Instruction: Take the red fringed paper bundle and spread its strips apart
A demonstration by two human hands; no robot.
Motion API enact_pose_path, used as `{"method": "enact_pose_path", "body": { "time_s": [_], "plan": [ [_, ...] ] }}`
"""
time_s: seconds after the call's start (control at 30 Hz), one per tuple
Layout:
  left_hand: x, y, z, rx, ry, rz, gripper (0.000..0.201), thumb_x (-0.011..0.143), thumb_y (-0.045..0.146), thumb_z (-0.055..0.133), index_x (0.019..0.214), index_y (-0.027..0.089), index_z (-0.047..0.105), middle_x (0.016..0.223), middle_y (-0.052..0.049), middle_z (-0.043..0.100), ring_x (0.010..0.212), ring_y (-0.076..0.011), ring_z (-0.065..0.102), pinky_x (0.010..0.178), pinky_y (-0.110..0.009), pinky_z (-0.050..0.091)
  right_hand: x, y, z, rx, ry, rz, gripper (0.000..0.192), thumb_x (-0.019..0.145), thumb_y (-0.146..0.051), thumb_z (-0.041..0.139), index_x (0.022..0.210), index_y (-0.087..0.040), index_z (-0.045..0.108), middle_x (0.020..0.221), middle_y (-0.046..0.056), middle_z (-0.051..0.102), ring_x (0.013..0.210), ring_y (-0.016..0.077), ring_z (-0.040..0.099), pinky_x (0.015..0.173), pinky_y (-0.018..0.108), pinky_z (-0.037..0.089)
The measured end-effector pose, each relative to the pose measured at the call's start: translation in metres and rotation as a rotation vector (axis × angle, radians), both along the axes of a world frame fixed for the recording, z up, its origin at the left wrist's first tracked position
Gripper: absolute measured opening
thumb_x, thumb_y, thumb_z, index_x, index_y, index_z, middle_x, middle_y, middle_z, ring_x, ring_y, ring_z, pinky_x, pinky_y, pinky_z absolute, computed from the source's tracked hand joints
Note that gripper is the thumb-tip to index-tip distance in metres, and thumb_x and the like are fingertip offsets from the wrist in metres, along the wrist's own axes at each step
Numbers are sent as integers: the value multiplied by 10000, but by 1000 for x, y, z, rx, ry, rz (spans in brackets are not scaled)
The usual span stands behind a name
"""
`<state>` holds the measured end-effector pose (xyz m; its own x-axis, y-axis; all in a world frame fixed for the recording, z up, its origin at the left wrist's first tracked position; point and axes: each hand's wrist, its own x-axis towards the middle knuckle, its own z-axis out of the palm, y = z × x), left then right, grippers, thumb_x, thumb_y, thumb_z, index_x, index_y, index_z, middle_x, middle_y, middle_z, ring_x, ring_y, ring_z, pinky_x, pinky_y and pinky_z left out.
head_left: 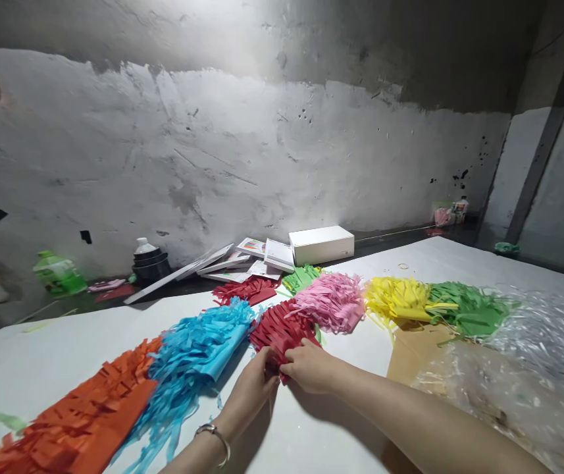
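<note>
Both of my hands meet at the near end of a dark red fringed tissue paper bundle (282, 327) in the middle of the table. My left hand (258, 380), with a silver bangle on its wrist, pinches the bundle's lower left edge. Just beside it, my right hand (308, 366) has its fingers closed on the same edge. Pink fringed paper (331, 301) lies against the red bundle's upper right. To the left are blue fringed paper (207, 342) and orange fringed paper (79, 411). My fingers partly hide the red edge.
Yellow fringe (397, 297) and green fringe (469, 308) lie to the right, near brown cardboard (414, 349) and clear plastic wrapping (513, 385). Along the wall stand a white box (322, 245), flat white boxes (230, 260), a black container (151, 268) and a green bottle (59, 273).
</note>
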<state>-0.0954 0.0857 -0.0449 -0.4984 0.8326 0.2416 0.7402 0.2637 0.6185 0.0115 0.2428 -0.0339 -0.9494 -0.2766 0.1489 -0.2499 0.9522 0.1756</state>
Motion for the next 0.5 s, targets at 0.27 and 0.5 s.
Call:
{"method": "enact_pose_path", "body": {
  "time_s": [0.27,0.5],
  "plan": [
    [2,-3,-1,-46,132,-70,88,924,196,689,850,159,659,1011,-21,677,933,-184,654,856,-394,566,6,4,-9,-19,221,-4,198,997,-348,642,929,-166,682,981,38,676,907,215,619,895,416,462],
    [-1,4,15,-65,199,-146,102,932,236,682,1020,188,700,1111,-46,680,1058,-228,632,965,-473,525,9,15,-11,-40,481,21,128,987,-174,583,876,-168,648,904,57,650,821,210,524,800,382,333]
  ]
}}
